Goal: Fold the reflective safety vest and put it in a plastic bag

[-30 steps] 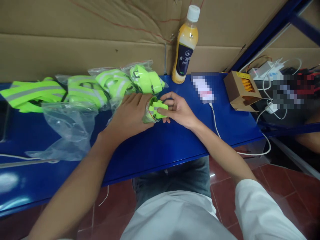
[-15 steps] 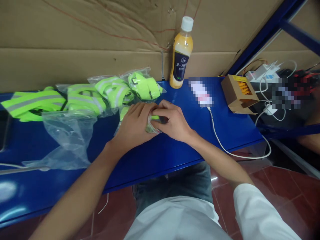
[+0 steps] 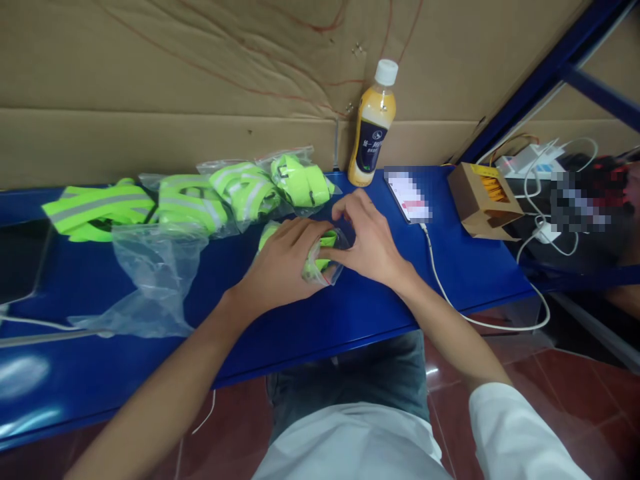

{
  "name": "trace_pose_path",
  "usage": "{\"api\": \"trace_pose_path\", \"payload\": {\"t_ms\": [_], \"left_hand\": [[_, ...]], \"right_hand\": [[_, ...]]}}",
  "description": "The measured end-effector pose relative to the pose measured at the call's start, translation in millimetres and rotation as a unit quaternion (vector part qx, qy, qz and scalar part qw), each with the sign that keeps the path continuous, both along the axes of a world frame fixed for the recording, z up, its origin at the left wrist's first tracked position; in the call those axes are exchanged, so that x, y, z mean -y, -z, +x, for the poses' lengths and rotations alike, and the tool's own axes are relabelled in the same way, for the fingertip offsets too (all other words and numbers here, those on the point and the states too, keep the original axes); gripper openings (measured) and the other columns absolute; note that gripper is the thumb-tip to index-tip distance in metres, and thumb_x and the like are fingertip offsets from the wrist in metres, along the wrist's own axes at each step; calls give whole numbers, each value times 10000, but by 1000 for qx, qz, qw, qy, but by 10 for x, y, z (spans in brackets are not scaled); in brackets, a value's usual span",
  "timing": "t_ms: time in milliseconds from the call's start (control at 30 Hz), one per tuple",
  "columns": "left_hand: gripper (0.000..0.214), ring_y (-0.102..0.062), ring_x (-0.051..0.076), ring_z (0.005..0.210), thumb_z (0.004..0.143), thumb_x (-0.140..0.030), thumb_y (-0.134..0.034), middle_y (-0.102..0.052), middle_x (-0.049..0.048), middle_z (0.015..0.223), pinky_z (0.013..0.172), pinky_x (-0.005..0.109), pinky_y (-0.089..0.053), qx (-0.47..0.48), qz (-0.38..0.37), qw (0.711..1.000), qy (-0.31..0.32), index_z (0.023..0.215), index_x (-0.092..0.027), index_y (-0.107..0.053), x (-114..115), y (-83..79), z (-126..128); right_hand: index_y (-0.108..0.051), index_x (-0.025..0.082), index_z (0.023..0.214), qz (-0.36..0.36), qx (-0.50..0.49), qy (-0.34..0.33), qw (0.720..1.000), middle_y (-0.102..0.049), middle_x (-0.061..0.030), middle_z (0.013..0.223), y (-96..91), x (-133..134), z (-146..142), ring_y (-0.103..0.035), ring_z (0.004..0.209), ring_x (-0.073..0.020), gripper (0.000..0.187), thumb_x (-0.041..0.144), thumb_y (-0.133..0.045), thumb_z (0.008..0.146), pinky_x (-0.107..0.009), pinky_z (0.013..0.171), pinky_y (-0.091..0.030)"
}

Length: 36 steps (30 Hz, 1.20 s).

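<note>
Both hands meet over a folded neon-green reflective band in a clear plastic bag [image 3: 320, 265] on the blue table [image 3: 350, 313]. My left hand [image 3: 285, 260] lies curled over the bag's left side and grips it. My right hand [image 3: 373, 243] pinches the bag's open right end, thumb and forefinger together. Most of the band is hidden under the fingers.
Several bagged green bands [image 3: 245, 190] lie along the back, an unbagged one [image 3: 97, 210] at far left. Empty clear bags [image 3: 150, 273] lie left of my arm. A yellow drink bottle [image 3: 373, 127] stands by the cardboard wall. A phone [image 3: 407, 197] with a white cable [image 3: 450, 300] and a small carton [image 3: 483, 200] sit right.
The green band, a second ago exposed between my fingers, now sits inside the clear bag. My right hand closed onto the bag's end. The view shifted slightly.
</note>
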<state>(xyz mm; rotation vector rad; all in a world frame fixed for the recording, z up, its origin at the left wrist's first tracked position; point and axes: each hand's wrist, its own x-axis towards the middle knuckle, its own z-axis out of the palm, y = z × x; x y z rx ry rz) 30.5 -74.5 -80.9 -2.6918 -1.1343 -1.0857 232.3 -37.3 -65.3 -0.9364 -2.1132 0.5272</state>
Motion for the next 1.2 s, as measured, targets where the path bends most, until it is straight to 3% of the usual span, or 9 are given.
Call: {"api": "trace_pose_path", "payload": {"t_ms": [67, 300, 467, 533, 633, 767, 933, 1033, 1200], "left_hand": [[448, -748, 340, 1067, 874, -244, -738, -758, 133, 1176, 947, 473, -599, 17, -17, 1000, 19, 1289, -188, -577, 26, -6, 9], [400, -774, 289, 1032, 911, -216, -737, -787, 115, 1184, 911, 423, -620, 69, -50, 995, 57, 1302, -197, -656, 67, -54, 14], [315, -723, 296, 1215, 950, -318, -784, -785, 61, 1268, 1103, 477, -565, 302, -122, 943, 65, 1264, -295, -805, 12, -205, -101], [299, -688, 321, 1278, 974, -409, -755, -770, 54, 1285, 1149, 509, -529, 407, -185, 892, 64, 1245, -312, -831, -15, -219, -134], [361, -716, 319, 1205, 964, -502, -755, -774, 55, 1252, 1034, 460, -578, 473, -281, 833, 60, 1250, -295, -826, -49, -188, -141], [385, -709, 209, 883, 926, -600, -814, -775, 46, 1030, 758, 325, -558, 478, -303, 824, 1, 1098, -256, -826, -98, -101, -111], [600, -685, 191, 840, 633, -629, -1017, -752, 43, 974, 736, 303, -560, 529, -303, 791, -42, 1011, -228, -780, -162, 5, -52], [495, -704, 201, 851, 683, -520, -1009, -744, 39, 956, 754, 320, -593, 548, -317, 771, -66, 997, -224, -765, -164, 20, -19], [371, -750, 233, 913, 720, -424, -978, -775, 50, 999, 777, 333, -629, 566, -359, 742, -31, 954, -221, -775, -88, -66, 43]], "right_hand": [[-605, 209, 1103, -36, -17, -22, 999, -630, -52, 1097, 27, -38, -19, -619, 994, -229, 502, 304, -935, 737, -364, 848, -505], [-656, 183, 1019, -233, -101, -149, 956, -741, -5, 972, 132, -125, -109, -695, 916, -187, 366, 298, -871, 745, -316, 805, -489], [-700, 207, 1173, -271, -230, -206, 912, -747, -40, 1112, 78, -150, 6, -684, 965, -170, 480, 546, -850, 868, -311, 816, -556], [-704, 221, 1186, -228, -258, -192, 919, -743, -40, 1128, 61, -116, -5, -681, 957, -165, 540, 562, -907, 820, -318, 829, -563], [-689, 224, 1034, -179, -301, -159, 923, -709, 7, 919, 50, -45, -87, -643, 814, -137, 483, 560, -940, 794, -311, 774, -551], [-625, 224, 847, -211, -332, -106, 913, -616, 44, 752, 47, -18, -154, -553, 681, -106, 505, 629, -920, 785, -279, 638, -472], [-543, 242, 746, -246, -320, -28, 915, -529, 60, 669, 67, -73, -109, -452, 610, -106, 598, 722, -900, 743, -294, 591, -397], [-536, 240, 747, -252, -315, -32, 915, -544, 46, 710, 60, -79, -97, -507, 663, -120, 619, 753, -881, 742, -297, 625, -433], [-654, 240, 914, -225, -294, -22, 929, -654, -11, 875, 30, -30, -136, -601, 815, -166, 532, 719, -859, 805, -312, 677, -497]]}}
